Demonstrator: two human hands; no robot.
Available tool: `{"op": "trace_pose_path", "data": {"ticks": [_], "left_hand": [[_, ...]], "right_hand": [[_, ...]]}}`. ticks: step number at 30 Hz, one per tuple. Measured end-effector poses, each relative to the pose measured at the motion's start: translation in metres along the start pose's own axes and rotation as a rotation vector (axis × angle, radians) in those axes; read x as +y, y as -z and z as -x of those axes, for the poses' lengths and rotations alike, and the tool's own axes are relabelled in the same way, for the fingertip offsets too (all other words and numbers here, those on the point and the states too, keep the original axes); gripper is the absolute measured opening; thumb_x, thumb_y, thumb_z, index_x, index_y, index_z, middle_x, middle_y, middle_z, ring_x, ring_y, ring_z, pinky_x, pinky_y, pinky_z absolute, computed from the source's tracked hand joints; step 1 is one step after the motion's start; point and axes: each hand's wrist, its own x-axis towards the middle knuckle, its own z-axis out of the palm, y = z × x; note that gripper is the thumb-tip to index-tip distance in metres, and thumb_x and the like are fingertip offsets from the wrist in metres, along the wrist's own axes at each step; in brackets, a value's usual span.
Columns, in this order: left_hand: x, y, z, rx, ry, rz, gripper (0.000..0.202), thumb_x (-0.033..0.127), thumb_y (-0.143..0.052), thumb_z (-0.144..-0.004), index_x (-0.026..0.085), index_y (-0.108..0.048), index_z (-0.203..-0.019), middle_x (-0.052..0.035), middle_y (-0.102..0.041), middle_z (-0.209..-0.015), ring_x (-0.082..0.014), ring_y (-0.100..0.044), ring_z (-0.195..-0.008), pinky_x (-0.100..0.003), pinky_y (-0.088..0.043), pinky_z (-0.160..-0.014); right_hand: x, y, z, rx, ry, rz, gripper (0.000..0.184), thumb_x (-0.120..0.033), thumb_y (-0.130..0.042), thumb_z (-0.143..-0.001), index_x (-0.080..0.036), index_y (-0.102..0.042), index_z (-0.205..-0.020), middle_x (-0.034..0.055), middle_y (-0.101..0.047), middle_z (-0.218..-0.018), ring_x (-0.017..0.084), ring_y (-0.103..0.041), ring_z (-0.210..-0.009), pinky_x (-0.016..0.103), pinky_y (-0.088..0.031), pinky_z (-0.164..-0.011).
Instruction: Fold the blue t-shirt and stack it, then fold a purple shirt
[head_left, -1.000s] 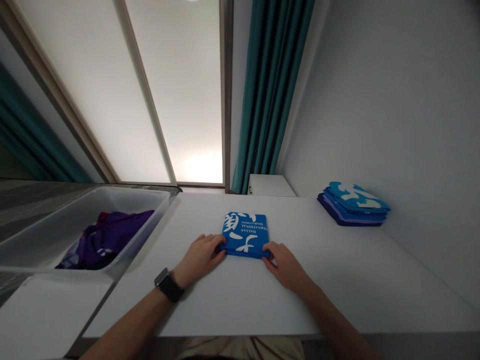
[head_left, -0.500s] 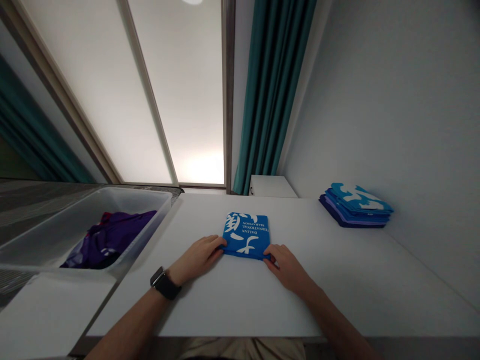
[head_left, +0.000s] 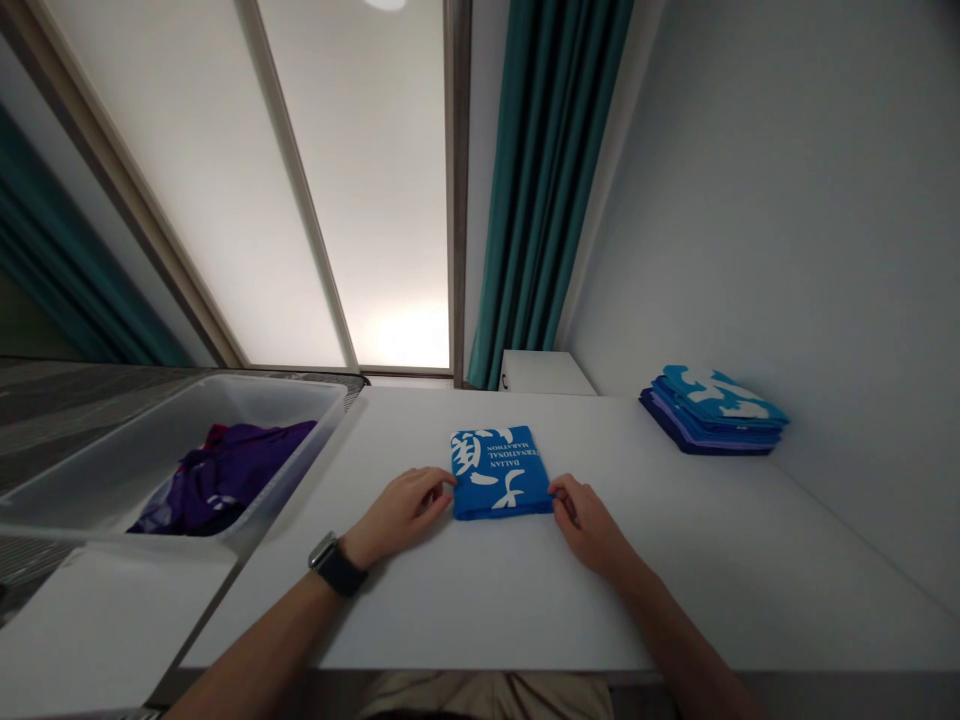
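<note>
A folded blue cloth [head_left: 498,472] with white lettering lies flat on the white table [head_left: 705,560]. My left hand [head_left: 397,515], with a dark watch [head_left: 336,567] on its wrist, rests on the table with its fingertips against the cloth's left edge. My right hand [head_left: 591,522] lies on the table at the cloth's right edge, fingertips touching it. Neither hand has the cloth lifted.
A stack of folded blue and purple cloths [head_left: 712,412] sits at the table's far right, near the wall. A clear plastic bin [head_left: 97,480] holding crumpled purple cloth [head_left: 225,472] stands to the left. Teal curtains [head_left: 540,190] and a small white cabinet [head_left: 546,372] are behind.
Both hands have slid from the cloth's near corners to its side edges. The cloth has turned slightly and lies flatter.
</note>
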Motion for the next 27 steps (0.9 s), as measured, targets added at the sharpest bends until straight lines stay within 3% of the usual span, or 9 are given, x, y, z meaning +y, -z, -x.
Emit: {"op": "trace_pose_path", "data": {"ticks": [3, 8, 12, 18, 27], "left_hand": [[0.002, -0.005, 0.0, 0.022, -0.11, -0.083, 0.02, 0.033, -0.049, -0.094, 0.021, -0.059, -0.107, -0.0023, -0.062, -0.085, -0.0157, -0.056, -0.075, -0.028, -0.044, -0.073], [0.017, -0.015, -0.002, 0.16, -0.272, -0.297, 0.015, 0.03, -0.053, -0.094, 0.02, -0.06, -0.103, -0.0067, -0.059, -0.098, -0.0188, -0.056, -0.087, -0.032, -0.045, -0.077], [0.028, -0.022, -0.007, 0.099, -0.453, -0.506, 0.013, 0.021, -0.05, -0.095, 0.022, -0.059, -0.104, -0.0057, -0.061, -0.103, -0.0194, -0.056, -0.092, -0.035, -0.044, -0.081], [0.034, -0.024, -0.013, 0.013, -0.473, -0.65, 0.013, 0.019, -0.053, -0.094, 0.021, -0.057, -0.106, -0.0072, -0.059, -0.117, -0.0196, -0.057, -0.095, -0.032, -0.045, -0.074], [0.03, -0.03, -0.014, -0.022, -0.464, -0.601, 0.011, 0.017, -0.052, -0.094, 0.019, -0.056, -0.105, -0.0098, -0.057, -0.119, -0.021, -0.055, -0.103, -0.029, -0.051, -0.07]], "right_hand": [[0.002, -0.002, 0.001, -0.005, 0.025, 0.003, 0.015, -0.017, -0.048, -0.083, -0.021, -0.052, -0.097, 0.0012, -0.058, -0.078, 0.018, -0.055, -0.074, 0.029, -0.041, -0.068], [-0.001, -0.002, 0.0, -0.025, 0.026, 0.027, 0.01, -0.017, -0.047, -0.083, -0.022, -0.05, -0.092, 0.0004, -0.056, -0.075, 0.018, -0.053, -0.072, 0.029, -0.04, -0.067], [-0.004, -0.003, -0.002, -0.019, 0.016, 0.06, 0.012, -0.016, -0.046, -0.084, -0.021, -0.05, -0.094, -0.0003, -0.055, -0.073, 0.018, -0.052, -0.07, 0.029, -0.039, -0.067], [-0.007, -0.007, -0.004, 0.003, -0.003, 0.106, 0.01, -0.017, -0.042, -0.086, -0.021, -0.049, -0.092, 0.0012, -0.056, -0.072, 0.019, -0.052, -0.071, 0.029, -0.038, -0.065], [-0.01, -0.004, -0.003, 0.039, 0.056, 0.138, 0.011, -0.016, -0.04, -0.088, -0.021, -0.049, -0.092, 0.0011, -0.058, -0.074, 0.018, -0.054, -0.071, 0.029, -0.038, -0.067]]}}
